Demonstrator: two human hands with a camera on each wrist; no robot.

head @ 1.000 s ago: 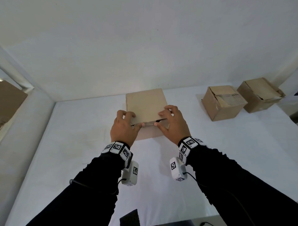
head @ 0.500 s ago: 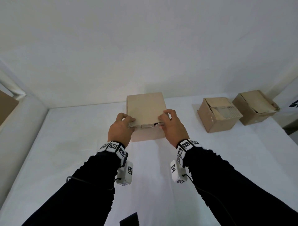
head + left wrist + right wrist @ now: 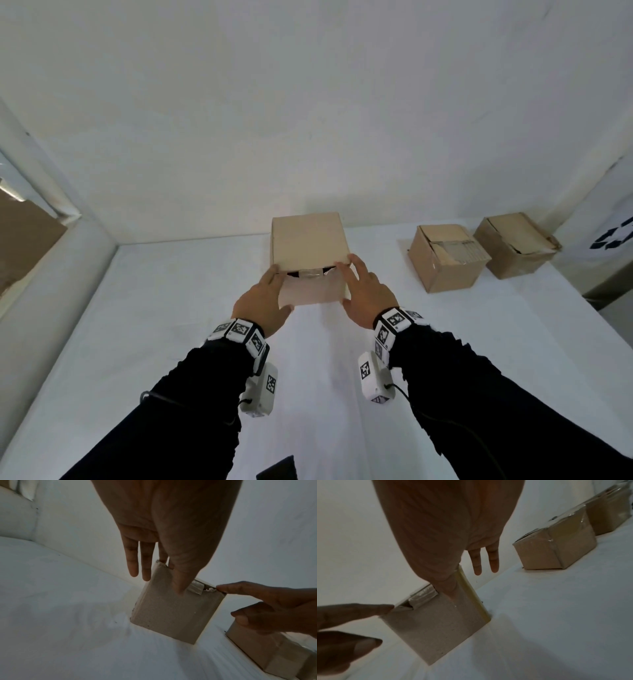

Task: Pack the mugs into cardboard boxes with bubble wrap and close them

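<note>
Resting against a cardboard box [image 3: 308, 246] near the back edge of the white table [image 3: 171, 325], both hands are lying with fingers straight and loosely spread, gripping nothing. The left hand [image 3: 262, 308] is touching the box's near left corner, its thumb lying flat on the front face, as the left wrist view shows. The right hand [image 3: 366, 294] is touching the near right corner, thumb on the front face likewise, fingers reaching along the side. The top flap is sitting not quite shut: a dark gap is showing along its near edge, with a strip of clear tape [image 3: 195, 588] crumpled there. Two other taped boxes, one [image 3: 445, 257] nearer and one [image 3: 513, 243] just beside it, are standing toward the table's back right corner.
</note>
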